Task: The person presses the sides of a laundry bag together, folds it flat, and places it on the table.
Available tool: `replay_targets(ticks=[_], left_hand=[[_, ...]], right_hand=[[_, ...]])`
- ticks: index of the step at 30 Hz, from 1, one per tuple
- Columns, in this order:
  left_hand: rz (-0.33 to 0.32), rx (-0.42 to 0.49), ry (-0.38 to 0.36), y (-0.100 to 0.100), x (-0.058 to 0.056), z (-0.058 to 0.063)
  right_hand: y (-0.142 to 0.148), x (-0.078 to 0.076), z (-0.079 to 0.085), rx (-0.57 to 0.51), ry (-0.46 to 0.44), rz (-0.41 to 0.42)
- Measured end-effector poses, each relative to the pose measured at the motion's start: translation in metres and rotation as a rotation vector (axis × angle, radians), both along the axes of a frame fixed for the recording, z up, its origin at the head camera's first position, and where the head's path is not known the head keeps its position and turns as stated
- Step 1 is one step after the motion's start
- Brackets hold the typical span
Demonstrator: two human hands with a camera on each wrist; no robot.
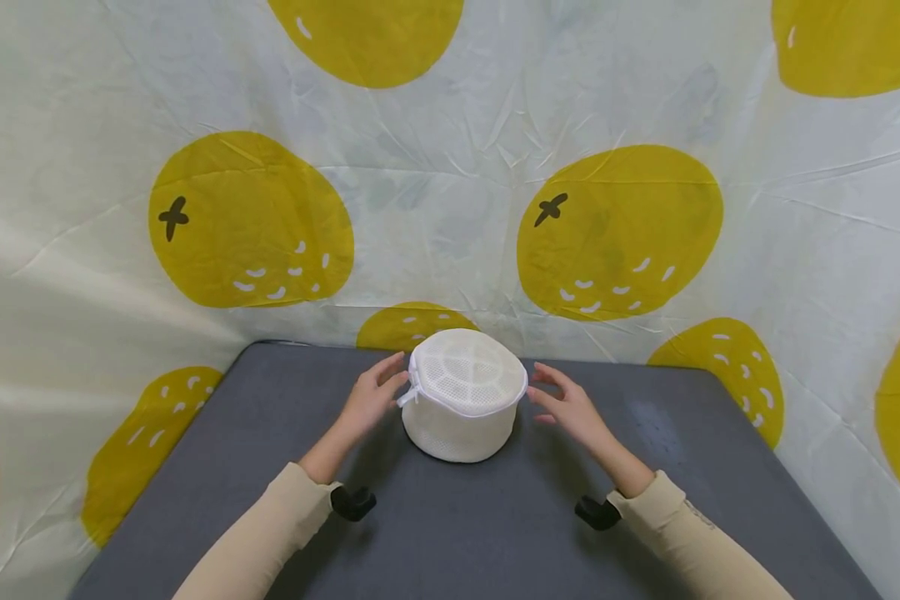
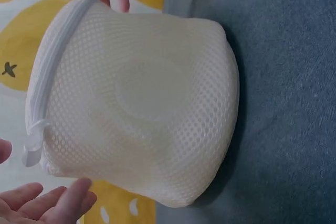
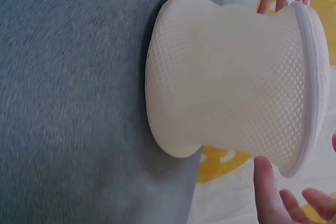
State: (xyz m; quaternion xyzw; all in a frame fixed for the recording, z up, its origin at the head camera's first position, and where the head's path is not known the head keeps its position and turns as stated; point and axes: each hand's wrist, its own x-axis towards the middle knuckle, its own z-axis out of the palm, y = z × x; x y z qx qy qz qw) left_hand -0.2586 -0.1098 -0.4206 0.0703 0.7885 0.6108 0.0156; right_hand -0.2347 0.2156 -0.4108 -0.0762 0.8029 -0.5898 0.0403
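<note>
A white mesh laundry bag (image 1: 465, 429), round and drum-shaped, stands upright on the dark grey table. A white zipper (image 3: 310, 77) runs round its top rim, and the zipper pull (image 2: 33, 148) hangs on the left side. My left hand (image 1: 372, 398) is at the bag's left, fingers spread and loosely bent beside the rim. On the opposite side, my right hand (image 1: 570, 407) has its fingers apart, with the tips close to the rim. Whether any fingertip touches the mesh, I cannot tell. Neither hand grips anything. The side walls look slightly dented inward in both wrist views.
The dark grey tabletop (image 1: 450, 533) reaches back to a pale cloth backdrop (image 1: 435, 225) printed with large yellow fruit shapes. This cloth hangs behind the table and along both sides. A black strap end (image 1: 353, 504) sticks out below each sleeve cuff.
</note>
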Motion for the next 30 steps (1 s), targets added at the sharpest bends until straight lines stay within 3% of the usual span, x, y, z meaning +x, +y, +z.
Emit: replay_targets(ticks=[8, 15, 25, 30], left_hand=[[0.003, 0.131, -0.018, 0.008, 0.0, -0.002], [0.014, 0.195, -0.045, 0.011, 0.002, -0.003], [0.042, 0.35, -0.118, 0.018, 0.006, 0.0], [0.054, 0.322, -0.128, 0.02, 0.007, 0.0]], right_hand=[[-0.014, -0.003, -0.003, -0.176, -0.13, -0.061], [-0.023, -0.005, -0.004, -0.224, -0.133, -0.102], [-0.033, -0.004, -0.001, -0.323, -0.154, -0.093], [-0.037, -0.006, -0.002, -0.321, -0.161, -0.081]])
